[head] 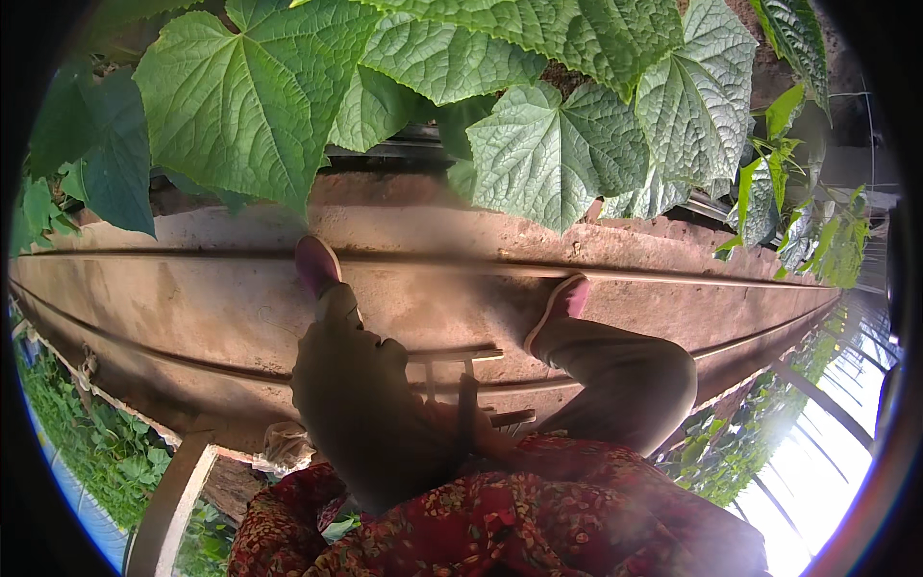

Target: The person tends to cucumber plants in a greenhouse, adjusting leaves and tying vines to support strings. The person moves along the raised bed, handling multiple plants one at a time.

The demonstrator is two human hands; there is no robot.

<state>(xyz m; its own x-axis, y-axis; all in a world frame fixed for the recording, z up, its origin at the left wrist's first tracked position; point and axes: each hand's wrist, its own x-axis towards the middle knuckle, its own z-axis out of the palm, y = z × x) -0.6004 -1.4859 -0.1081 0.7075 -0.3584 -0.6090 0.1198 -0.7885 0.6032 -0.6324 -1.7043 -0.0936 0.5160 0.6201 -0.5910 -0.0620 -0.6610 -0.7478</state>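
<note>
A small wooden stool or frame (456, 355) shows between my legs, its bars partly hidden by my trouser leg and my patterned red top. A brownish shape at the frame, deep in shade, seems to be my right hand (451, 422); its fingers cannot be made out. My left hand is out of view. Before me hang large green cucumber-like leaves (245, 108), their tips reaching over the near side of the planting bed. My feet, in pinkish-purple shoes (317, 263), stand apart on the concrete path (425, 303), the legs bent.
A metal rail or pipe (649, 280) runs along the path, and a second one (216, 366) lies nearer me. Crumpled plastic (287, 443) lies by a pale post (169, 498) at lower left. More plants (94, 425) grow behind. Bright greenhouse framing (815, 461) is at right.
</note>
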